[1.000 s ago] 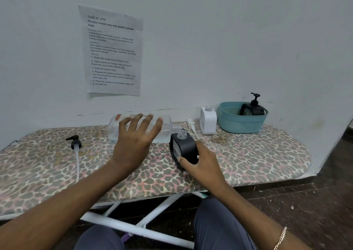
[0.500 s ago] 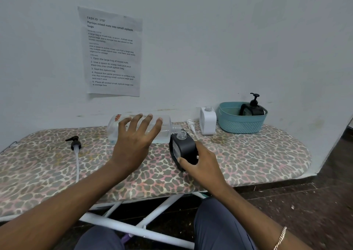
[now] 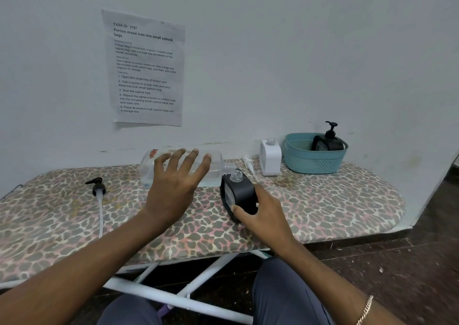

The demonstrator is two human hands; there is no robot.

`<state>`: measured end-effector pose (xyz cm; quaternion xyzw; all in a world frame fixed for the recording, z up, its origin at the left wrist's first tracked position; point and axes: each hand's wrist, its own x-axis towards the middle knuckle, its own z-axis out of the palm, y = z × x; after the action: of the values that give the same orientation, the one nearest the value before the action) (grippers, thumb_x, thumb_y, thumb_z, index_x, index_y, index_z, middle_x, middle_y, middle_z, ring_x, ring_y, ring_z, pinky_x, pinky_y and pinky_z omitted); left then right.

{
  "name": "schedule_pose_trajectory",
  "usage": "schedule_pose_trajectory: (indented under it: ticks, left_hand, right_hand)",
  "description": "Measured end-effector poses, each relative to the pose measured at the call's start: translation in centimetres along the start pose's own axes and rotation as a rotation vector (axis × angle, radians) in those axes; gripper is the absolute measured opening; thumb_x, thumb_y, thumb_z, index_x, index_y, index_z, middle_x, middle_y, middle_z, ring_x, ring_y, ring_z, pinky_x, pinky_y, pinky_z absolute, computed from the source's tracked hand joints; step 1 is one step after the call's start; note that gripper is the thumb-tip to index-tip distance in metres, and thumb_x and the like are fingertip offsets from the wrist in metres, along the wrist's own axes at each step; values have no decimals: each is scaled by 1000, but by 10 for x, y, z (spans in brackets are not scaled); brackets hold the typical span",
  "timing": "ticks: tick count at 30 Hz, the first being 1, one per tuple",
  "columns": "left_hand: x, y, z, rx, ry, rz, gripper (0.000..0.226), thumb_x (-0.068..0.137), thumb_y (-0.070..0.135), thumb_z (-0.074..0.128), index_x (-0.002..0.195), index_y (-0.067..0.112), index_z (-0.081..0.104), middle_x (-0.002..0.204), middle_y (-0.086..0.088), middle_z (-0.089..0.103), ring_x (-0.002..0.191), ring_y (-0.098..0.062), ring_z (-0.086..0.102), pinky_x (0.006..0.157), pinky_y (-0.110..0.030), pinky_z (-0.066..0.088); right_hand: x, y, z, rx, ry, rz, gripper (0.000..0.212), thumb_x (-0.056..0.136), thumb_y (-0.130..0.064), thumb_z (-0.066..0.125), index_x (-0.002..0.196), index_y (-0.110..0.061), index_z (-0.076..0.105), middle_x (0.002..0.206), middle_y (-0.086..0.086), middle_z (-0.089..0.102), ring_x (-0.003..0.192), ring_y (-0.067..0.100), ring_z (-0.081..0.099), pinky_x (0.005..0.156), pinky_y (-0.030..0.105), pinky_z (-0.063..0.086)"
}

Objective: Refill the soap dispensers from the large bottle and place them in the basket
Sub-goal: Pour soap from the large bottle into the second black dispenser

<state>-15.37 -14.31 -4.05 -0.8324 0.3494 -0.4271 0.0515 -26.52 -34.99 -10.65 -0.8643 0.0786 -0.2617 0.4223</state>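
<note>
Two hands work over a worktop covered in leopard-print cloth. The left hand lies over a large clear bottle turned on its side. Its four fingers are spread and curved over the bottle's upper wall, and the thumb is hidden beneath. A little clear liquid sits along the bottle's lower side. The bottle's open neck points to the right of this hand, just over the uncapped mouth of a black soap dispenser. Whether neck and mouth touch cannot be told.

The right hand grips that black soap dispenser low down, with the thumb pressed on its front face and the fingers wrapped behind. The dispenser leans a little and stands on the worktop between the two hands.

Beyond the right hand, near the wall, a white pump head lies on the cloth just beside a white soap dispenser with no pump on it. Farther right of the right hand stands a teal basket, which holds a second black dispenser with its pump fitted.

Well to the left of the left hand lies a black pump head, its pale tube trailing towards the person. A printed sheet is stuck on the wall above the left hand. A chain bracelet circles the right wrist.
</note>
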Motion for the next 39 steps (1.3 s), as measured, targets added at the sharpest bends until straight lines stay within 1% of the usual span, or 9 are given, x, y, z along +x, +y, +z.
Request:
schedule_pose_trajectory:
  ticks: [5, 12, 17, 21, 25, 31, 36, 39]
  left_hand:
    - [0, 0, 0, -7, -8, -3, 76, 72, -13, 74, 143, 12, 64, 139, -20, 66, 126, -44, 63, 99, -58, 41]
    - [-1, 0, 1, -9, -3, -5, 75, 73, -14, 70, 143, 12, 63, 140, -21, 65, 126, -44, 63, 99, -59, 41]
    - [0, 1, 2, -11, 0, -4, 76, 72, -14, 70, 143, 12, 63, 139, -21, 65, 126, -44, 63, 98, -58, 41]
    - [-1, 1, 2, -7, 8, -3, 75, 72, -14, 69, 142, 12, 64, 139, -20, 66, 125, -44, 63, 98, -58, 41]
    - [-1, 0, 2, -2, 10, -3, 74, 74, -14, 69, 143, 12, 63, 139, -20, 65, 126, -44, 63, 98, -58, 40]
    - [0, 0, 3, 1, 7, 3, 76, 73, -14, 70, 144, 12, 62, 140, -20, 65, 126, -45, 62, 98, -57, 39]
    - [0, 0, 4, -7, 10, 4, 74, 74, -14, 67, 143, 12, 63, 139, -20, 65, 126, -45, 62, 98, -58, 40]
    - [-1, 0, 4, -6, 7, 5, 74, 74, -14, 67, 144, 12, 62, 139, -20, 65, 126, -45, 62, 99, -58, 39]
  right_hand:
    - [0, 0, 0, 11, 4, -2, 39, 79, -49, 72, 113, -32, 61, 101, -18, 67, 90, 0, 62, 76, 28, 54]
    - [1, 0, 0, 11, -3, -3, 39, 79, -49, 72, 113, -33, 60, 100, -19, 66, 90, -1, 61, 72, 22, 50]
    - [1, 1, -1, 8, -10, -5, 39, 79, -50, 71, 113, -32, 60, 101, -18, 66, 90, 0, 61, 73, 25, 51]
    - [1, 1, 0, 4, -7, -12, 38, 80, -49, 72, 112, -32, 60, 100, -17, 66, 89, 0, 61, 73, 24, 50]
    - [1, 2, 0, -3, -3, -9, 37, 81, -48, 73, 111, -31, 60, 100, -16, 66, 90, 1, 61, 75, 27, 52]
    - [1, 0, 0, 9, -6, -11, 38, 79, -50, 71, 112, -34, 60, 100, -19, 67, 89, -1, 62, 72, 23, 50]
    - [1, 1, 0, 6, -5, -4, 38, 81, -47, 73, 113, -32, 60, 101, -15, 68, 90, 2, 63, 76, 29, 54]
    - [1, 1, 0, 5, -6, -3, 38, 81, -47, 74, 114, -32, 61, 102, -16, 68, 91, 2, 63, 77, 29, 55]
